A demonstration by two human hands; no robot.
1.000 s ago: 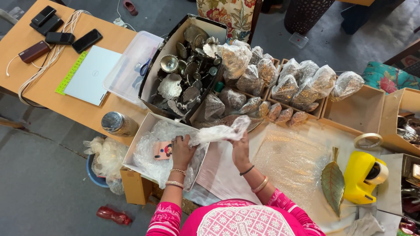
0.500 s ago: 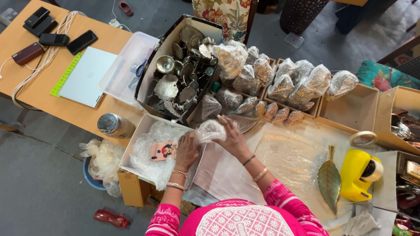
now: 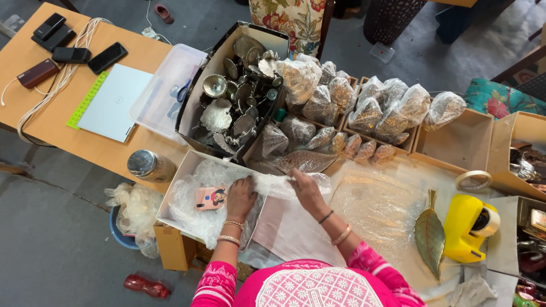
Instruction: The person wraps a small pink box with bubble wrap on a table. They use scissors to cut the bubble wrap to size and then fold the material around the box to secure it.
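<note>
Stretching left to right between both hands, a clear plastic wrap bundle (image 3: pixel 284 185) lies with its long axis across the near surface (image 3: pixel 392 227), over the right edge of a white cardboard box (image 3: pixel 185 170). The left hand (image 3: pixel 240 198) pinches its left end; the right hand (image 3: pixel 307 190) closes on its middle, equally near.

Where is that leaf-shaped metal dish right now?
In the head view the leaf-shaped metal dish lies on the bubble wrap sheet at the person's right, just left of the yellow tape dispenser and well clear of both hands.
</note>
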